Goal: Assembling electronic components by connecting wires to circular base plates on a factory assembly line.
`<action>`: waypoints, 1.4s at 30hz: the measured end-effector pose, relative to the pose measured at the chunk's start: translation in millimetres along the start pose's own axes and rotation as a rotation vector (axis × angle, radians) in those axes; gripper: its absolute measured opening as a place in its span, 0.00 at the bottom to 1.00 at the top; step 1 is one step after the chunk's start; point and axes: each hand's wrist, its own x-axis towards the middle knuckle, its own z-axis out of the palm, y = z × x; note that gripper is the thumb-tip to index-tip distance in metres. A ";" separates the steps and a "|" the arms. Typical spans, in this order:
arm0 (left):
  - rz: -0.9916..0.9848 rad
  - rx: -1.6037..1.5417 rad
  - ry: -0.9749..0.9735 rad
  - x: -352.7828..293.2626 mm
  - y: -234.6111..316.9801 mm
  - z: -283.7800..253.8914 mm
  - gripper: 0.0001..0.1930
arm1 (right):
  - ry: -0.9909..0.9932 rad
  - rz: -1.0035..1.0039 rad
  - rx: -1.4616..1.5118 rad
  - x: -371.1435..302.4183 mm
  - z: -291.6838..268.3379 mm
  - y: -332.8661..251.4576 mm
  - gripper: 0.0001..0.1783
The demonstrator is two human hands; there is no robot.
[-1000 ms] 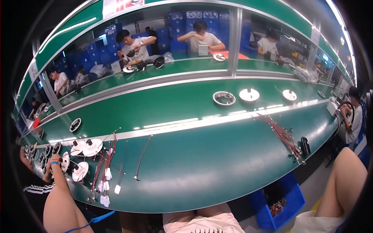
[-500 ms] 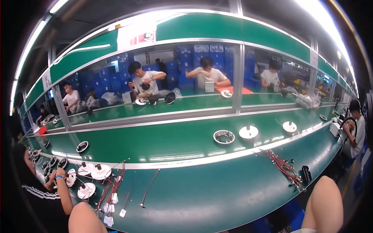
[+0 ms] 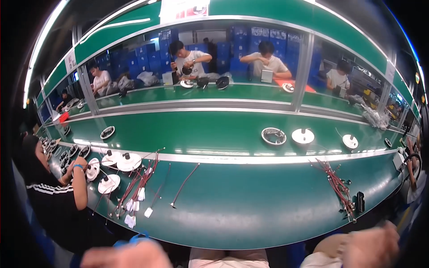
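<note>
Blurred by motion, my left hand (image 3: 129,257) is low at the left, below the bench's front edge, with a blue band (image 3: 134,239) near it. My right hand (image 3: 373,245) is at the lower right, also smeared and off the bench. No object shows clearly in either one, and their fingers cannot be made out. Closest to the left hand on the green bench (image 3: 241,201) are red-brown wire harnesses with white tags (image 3: 130,220). Beyond the right hand lie a black part (image 3: 360,202) and a bundle of red-brown wires (image 3: 338,190).
White round bases (image 3: 129,161) sit at the left beside a co-worker in a black striped top (image 3: 53,196). A green conveyor belt (image 3: 201,131) carries a white ring (image 3: 273,136) and white discs (image 3: 303,136). Several people work behind the metal frame; another person is at far right.
The view has tilted down and turned left, so the bench appears higher and further right. Bare limbs showed at the lower edge before; now both my hands and my lap show there.
</note>
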 end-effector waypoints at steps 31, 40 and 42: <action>-1.111 -0.541 -0.098 -52.9 -132.0 33.4 0.10 | -1.249 0.797 -0.187 -192.2 5.8 -3.6 0.15; -1.346 -1.092 -0.478 -39.6 -111.4 114.2 0.13 | -1.228 0.710 -0.087 -190.7 49.1 15.3 0.15; -1.413 -1.169 -0.573 -46.2 -103.2 137.1 0.12 | -1.224 0.718 -0.090 -197.0 33.7 22.1 0.14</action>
